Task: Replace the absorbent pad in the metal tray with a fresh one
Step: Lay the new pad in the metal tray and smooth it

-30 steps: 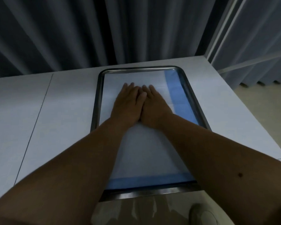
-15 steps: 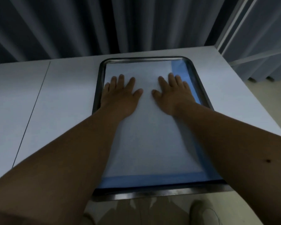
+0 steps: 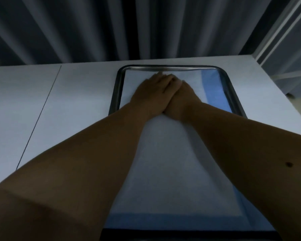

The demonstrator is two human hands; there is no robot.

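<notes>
White pad (image 3: pixel 165 171) w/ blue border lies in metal tray (image 3: pixel 115 94) on table (image 3: pixel 76 101). Left hand (image 3: pixel 151 91), right hand (image 3: pixel 182 96): fingers flat, side by side, pressing far end. Smoothing step; next prob. sweep outward to edges.

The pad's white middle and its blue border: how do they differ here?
The white middle fills most of the tray and bears both hands, left hand and right hand, lying flat and touching each other. The blue border is a narrow strip that shows along the right and near edges, and neither hand rests on it. The middle looks pale and soft; the border is a deeper colour. Both lie flat inside the tray as one sheet.
</notes>
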